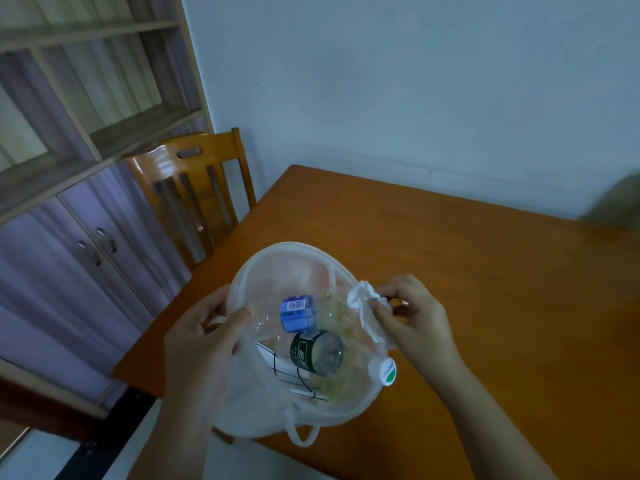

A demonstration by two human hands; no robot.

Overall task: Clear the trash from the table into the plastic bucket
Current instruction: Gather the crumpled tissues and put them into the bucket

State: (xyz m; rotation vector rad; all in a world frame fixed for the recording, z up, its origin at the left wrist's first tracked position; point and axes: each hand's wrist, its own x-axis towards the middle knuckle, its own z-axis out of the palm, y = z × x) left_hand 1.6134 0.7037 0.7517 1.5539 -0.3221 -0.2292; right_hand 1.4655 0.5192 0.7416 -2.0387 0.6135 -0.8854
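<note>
A translucent white plastic bucket (pixel 277 251) stands on the wooden table (pixel 502 289) near its left front corner. Inside lie a crushed bottle with a blue label (pixel 298 313), a bottle with a dark green label (pixel 317 353), a white cap (pixel 382 370) and white paper with black lines (pixel 287 375). My left hand (pixel 201 344) grips the bucket's left rim, thumb over the edge. My right hand (pixel 412 317) pinches a crumpled white tissue (pixel 363 303) right at the bucket's right rim.
A wooden chair (pixel 194 188) stands at the table's left end, with a shelf and cabinet (pixel 69 220) behind it. The wall runs along the table's far edge. A blurred tan object (pixel 620 202) sits at the far right edge of view.
</note>
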